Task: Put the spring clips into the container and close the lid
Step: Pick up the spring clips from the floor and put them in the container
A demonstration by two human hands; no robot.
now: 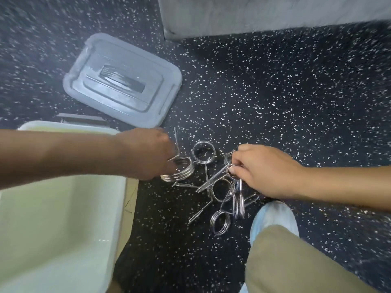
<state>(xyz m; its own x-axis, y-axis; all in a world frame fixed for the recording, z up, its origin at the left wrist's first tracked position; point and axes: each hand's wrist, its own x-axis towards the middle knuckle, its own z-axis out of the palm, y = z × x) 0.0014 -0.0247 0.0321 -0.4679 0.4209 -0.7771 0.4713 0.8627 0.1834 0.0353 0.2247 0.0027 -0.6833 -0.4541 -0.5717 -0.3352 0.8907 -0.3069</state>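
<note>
On the dark speckled floor [275, 102], the left hand [148, 153] closes on one coiled clip [179, 172] beside the open container [63, 208], while the right hand [264, 172] pinches tangled spring clips [222, 193] that may snag and spill when lifted.

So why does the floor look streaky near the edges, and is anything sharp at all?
Head view: motion blur smears the speckled floor into streaks toward the corners; the grey lid is soft with a pale glare; the spring clips in the middle are sharpest; the left hand lies in shadow, the right hand is brightly lit.
</note>
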